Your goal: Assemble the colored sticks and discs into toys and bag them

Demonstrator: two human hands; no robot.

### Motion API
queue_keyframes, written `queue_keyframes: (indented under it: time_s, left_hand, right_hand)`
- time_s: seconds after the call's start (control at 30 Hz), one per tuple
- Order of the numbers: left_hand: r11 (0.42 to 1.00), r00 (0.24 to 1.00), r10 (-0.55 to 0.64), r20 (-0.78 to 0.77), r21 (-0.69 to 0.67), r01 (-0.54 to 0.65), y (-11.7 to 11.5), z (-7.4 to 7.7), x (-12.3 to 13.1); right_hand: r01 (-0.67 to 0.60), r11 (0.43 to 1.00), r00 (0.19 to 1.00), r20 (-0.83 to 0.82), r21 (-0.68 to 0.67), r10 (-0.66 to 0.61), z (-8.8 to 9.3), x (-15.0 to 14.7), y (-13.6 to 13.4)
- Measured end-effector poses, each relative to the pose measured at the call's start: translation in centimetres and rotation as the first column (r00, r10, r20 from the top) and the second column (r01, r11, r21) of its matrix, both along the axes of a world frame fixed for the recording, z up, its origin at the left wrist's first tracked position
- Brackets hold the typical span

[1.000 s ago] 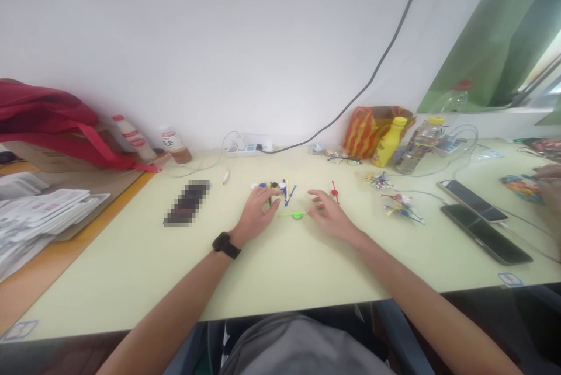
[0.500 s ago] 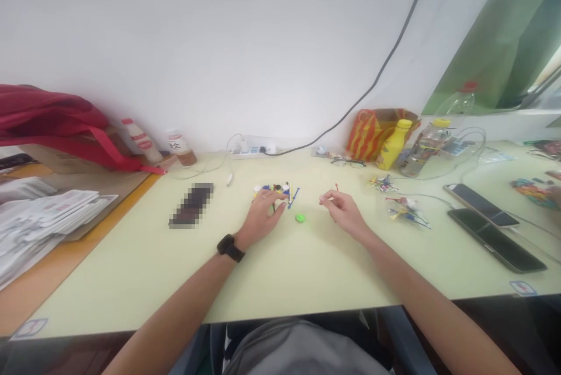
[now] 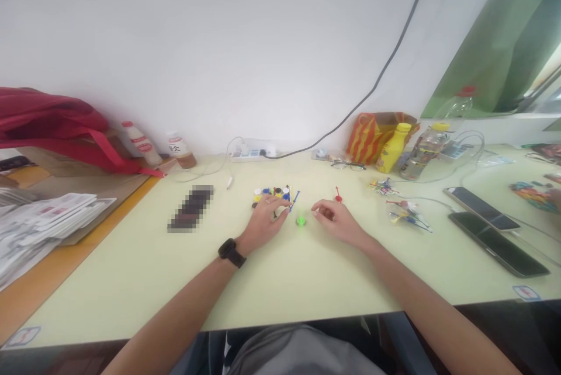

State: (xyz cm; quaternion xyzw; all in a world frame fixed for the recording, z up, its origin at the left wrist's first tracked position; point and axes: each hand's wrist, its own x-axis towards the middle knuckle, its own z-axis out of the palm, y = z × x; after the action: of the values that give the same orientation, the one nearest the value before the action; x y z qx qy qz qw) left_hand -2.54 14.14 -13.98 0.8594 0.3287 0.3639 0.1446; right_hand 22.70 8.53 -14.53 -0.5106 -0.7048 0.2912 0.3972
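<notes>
My left hand [image 3: 265,220], with a black watch on its wrist, hovers palm down beside a cluster of small coloured plastic pieces [image 3: 266,191], partly covering them. Its thumb and fingers are apart, close to a blue plastic stick [image 3: 296,200]. My right hand [image 3: 339,222] is loosely curled, with a gap between thumb and fingertips and nothing visible held. Between the hands a small bright green round piece [image 3: 300,221] lies on the table. Just beyond my right hand is a red stick with a round red piece [image 3: 338,197] at its lower end.
Bagged small plastic parts [image 3: 408,215] and two dark phones [image 3: 497,243] lie at right. Bottles, including a yellow one [image 3: 394,147], stand near the wall by a striped bag [image 3: 368,136]. Paper stacks [image 3: 65,217] and a red bag [image 3: 52,115] are at left.
My right hand has moved slightly left toward the green piece, and its fingertips have parted. A round red piece now shows at the red stick's lower end. My left hand has barely moved.
</notes>
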Motion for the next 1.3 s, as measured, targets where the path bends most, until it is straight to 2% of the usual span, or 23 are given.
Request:
queue_keyframes:
  time_s: [0.3, 0.7, 1.0, 1.3]
  left_hand:
    - [1.000, 1.000, -0.007, -0.001, -0.023, 0.007, 0.1, -0.4, 0.0]
    - [1.000, 1.000, 0.001, 0.014, -0.031, -0.001, 0.5, -0.5, -0.1]
    - [0.999, 1.000, 0.026, 0.017, -0.023, -0.026, 0.7, -0.8, 0.0]
    - [0.970, 0.970, 0.241, 0.046, 0.022, -0.242, 1.6, -1.1, -0.3]
  right_hand:
    - [-0.016, 0.993, 0.980, 0.201, 0.118, -0.008, -0.7, 0.4, -0.2]
    - [0.016, 0.989, 0.964, 0.262, 0.147, -0.054, -0.6, 1.4, 0.2]
    - [-0.070, 0.984, 0.961, 0.276, 0.162, 0.023, -0.7, 1.0, -0.1]
    - [-0.146, 0.970, 0.951, 0.297, 0.195, 0.084, -0.3, 0.2, -0.7]
